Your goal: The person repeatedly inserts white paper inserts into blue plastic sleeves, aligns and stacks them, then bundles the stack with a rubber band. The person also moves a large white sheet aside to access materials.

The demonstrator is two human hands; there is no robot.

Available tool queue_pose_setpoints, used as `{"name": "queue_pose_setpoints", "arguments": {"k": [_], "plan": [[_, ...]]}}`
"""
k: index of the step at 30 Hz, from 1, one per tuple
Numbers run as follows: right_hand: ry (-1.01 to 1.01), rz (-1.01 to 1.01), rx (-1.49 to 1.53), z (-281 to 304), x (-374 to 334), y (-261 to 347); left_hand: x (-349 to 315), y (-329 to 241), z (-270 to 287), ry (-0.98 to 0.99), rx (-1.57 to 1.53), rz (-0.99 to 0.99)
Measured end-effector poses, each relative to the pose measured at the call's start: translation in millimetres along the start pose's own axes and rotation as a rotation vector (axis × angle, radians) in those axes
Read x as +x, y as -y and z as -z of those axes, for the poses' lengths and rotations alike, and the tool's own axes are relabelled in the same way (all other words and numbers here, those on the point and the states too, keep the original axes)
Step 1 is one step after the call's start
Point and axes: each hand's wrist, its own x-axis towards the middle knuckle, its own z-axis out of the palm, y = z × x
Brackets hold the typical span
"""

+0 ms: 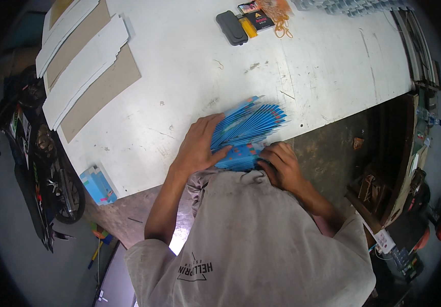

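Gathering fanned blue cards (248, 125) at the near bench (144, 112) edge, seemingly; left hand (196, 143) clasping them, right hand's (284, 166) fingers curled, pinch unclear; next calls for steady pressure.

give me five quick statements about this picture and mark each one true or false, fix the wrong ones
1. The left hand touches the blue cards. True.
2. The black case lies next to a small yellow object. True.
3. The right hand rests on the black case. False: it is at the near part of the blue cards, close to the person's body.
4. White sheets lie on the left part of the table. True.
5. A small light-blue bundle sits at the table's right edge. False: it is at the near left corner.
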Motion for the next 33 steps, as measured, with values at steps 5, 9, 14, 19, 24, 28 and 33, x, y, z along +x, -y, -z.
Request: {"name": "queue_pose_setpoints", "arguments": {"k": [5, 9, 14, 19, 24, 28, 33], "plan": [[0.129, -0.068, -0.023, -7.6, 6.9, 0.3, 0.6, -5.9, -2.4, 0.004, 0.096, 0.013], [0.154, -0.037, 0.038, -13.6, 7.1, -5.2, 10.6, -28.1, 1.9, 0.095, 0.165, 0.164], [0.182, -0.042, 0.029, -16.5, 4.0, -9.4, 14.1, -21.1, -10.0, 0.029, 0.256, 0.078], [0.204, -0.072, 0.042, -15.1, 4.0, -8.8, 14.4, -10.7, -16.8, -0.067, 0.257, 0.005], [0.088, -0.013, -0.013, -22.2, 15.2, -10.6, 12.1, -0.6, -11.5, -0.133, 0.264, -0.011], [0.045, -0.013, -0.074, -29.3, 28.3, -11.5, 6.8, 2.4, -2.1, -0.14, 0.262, 0.043], [0.0, 0.004, -0.063, -35.1, 32.1, -17.4, 5.9, -7.5, 4.4, -0.063, 0.274, 0.089]]}}
